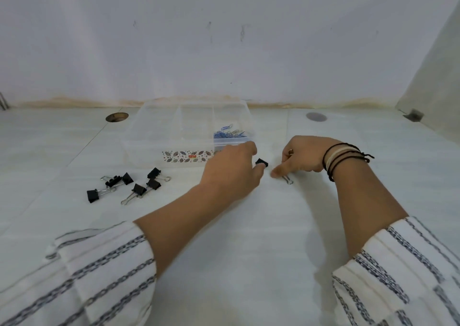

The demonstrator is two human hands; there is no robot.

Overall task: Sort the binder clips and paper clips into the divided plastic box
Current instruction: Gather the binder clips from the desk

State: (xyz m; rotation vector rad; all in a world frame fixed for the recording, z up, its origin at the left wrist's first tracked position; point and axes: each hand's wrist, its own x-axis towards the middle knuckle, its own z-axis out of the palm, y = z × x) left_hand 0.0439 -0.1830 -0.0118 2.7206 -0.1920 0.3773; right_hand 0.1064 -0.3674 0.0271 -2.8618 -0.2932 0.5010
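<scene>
A clear divided plastic box (pixel 159 136) stands at the back of the white table, with blue and silver paper clips (pixel 229 134) in its right compartment. Several black binder clips (pixel 124 185) lie in a loose group at the left. My left hand (pixel 231 171) is closed around a black binder clip (pixel 261 162) just in front of the box's right corner. My right hand (pixel 301 158) rests beside it, its thumb and fingers pinched on another binder clip whose silver wire handle (pixel 288 180) pokes out below.
The white table has two round cable holes, one open (pixel 117 117) at the back left and one capped grey (pixel 316 116) at the back right. A white wall rises right behind the box. My striped sleeves fill the near edge.
</scene>
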